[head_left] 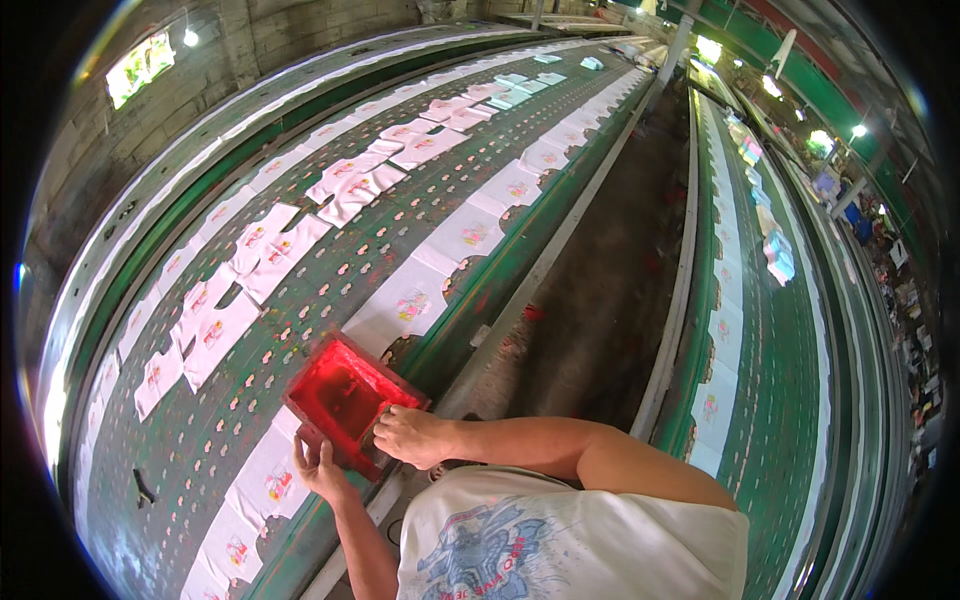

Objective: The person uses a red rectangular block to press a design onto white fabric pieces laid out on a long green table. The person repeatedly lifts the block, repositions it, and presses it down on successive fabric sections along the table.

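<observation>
A red-stained screen printing frame (338, 350) lies tilted across the near strip of white fabric, with wet red ink inside its walls. My right hand (412, 436) is closed at the frame's near right side, around what looks like a squeegee (374, 424), mostly hidden by the fingers. My left hand (322, 472) is at the frame's near left edge, its fingers apart and their tips by the wall. White fabric pieces with small printed pictures (411, 304) run beyond the frame, and more printed pieces (278, 484) lie on its near side.
Cut shirt-shaped pieces (217, 332) lie along the middle of the long green table (330, 290). A dark aisle (590, 290) separates it from another green table (760, 400) at right, bearing folded cloth stacks (778, 257). A post (676, 50) stands far off.
</observation>
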`<action>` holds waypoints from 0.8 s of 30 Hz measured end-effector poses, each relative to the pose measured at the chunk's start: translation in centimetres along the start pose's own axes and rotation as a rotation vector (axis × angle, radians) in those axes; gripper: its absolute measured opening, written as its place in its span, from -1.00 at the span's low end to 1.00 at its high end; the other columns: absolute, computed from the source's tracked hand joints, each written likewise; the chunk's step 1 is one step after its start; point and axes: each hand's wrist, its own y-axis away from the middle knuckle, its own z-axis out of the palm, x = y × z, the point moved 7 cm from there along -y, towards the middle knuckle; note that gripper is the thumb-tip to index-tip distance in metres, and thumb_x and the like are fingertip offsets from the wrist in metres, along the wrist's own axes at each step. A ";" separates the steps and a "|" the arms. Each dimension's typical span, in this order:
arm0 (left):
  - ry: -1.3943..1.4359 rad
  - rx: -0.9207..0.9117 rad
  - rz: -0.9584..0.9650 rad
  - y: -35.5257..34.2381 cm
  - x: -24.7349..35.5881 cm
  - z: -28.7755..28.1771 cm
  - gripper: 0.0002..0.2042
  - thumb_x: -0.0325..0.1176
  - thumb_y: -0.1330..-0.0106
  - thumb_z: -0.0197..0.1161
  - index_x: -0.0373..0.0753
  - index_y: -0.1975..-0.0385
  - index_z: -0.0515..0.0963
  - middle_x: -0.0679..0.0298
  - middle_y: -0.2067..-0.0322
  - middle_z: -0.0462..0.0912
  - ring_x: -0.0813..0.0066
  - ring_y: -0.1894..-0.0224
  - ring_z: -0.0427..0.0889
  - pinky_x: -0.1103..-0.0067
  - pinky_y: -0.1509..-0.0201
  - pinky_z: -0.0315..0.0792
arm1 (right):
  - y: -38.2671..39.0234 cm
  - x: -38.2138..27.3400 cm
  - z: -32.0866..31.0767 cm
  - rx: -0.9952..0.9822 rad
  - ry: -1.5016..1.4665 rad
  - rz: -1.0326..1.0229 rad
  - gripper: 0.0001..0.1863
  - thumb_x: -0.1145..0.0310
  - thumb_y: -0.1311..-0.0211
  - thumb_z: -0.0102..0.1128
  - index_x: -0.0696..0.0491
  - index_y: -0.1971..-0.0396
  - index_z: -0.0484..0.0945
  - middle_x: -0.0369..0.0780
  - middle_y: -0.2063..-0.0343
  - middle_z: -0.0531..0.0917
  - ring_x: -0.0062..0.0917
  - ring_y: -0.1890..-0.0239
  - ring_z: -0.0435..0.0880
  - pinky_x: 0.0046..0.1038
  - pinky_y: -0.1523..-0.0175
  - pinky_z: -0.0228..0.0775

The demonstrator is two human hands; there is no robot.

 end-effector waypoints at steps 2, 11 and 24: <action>-0.002 0.008 -0.005 -0.1 -0.3 -0.2 -0.29 -0.78 -0.44 0.32 -0.28 -0.61 0.41 0.02 -0.23 0.78 0.30 -0.16 0.82 0.39 -0.25 0.75 | -0.1 0.0 0.2 -0.012 0.007 -0.008 -0.66 0.23 -0.14 0.50 0.06 0.12 0.72 -0.16 0.10 0.75 -0.30 -0.07 0.74 -0.20 -0.21 0.49; -0.002 0.052 -0.027 0.6 0.5 0.3 -0.30 -0.78 -0.45 0.30 -0.28 -0.60 0.42 0.01 -0.27 0.77 0.32 -0.22 0.80 0.42 -0.29 0.71 | -0.8 0.1 0.3 -0.014 -0.042 -0.043 -0.70 0.27 -0.14 0.50 0.11 0.17 0.72 -0.09 0.13 0.76 -0.21 -0.04 0.77 -0.13 -0.22 0.55; -0.154 0.233 0.111 2.1 -0.9 1.2 -0.30 -0.74 -0.43 0.31 -0.33 -0.60 0.39 0.01 -0.35 0.65 0.30 -0.29 0.74 0.43 -0.34 0.66 | 0.7 2.1 -0.9 0.016 -0.366 -0.035 -0.47 0.25 -0.17 0.61 0.09 -0.14 0.75 -0.07 -0.18 0.75 -0.09 -0.31 0.68 -0.06 -0.47 0.47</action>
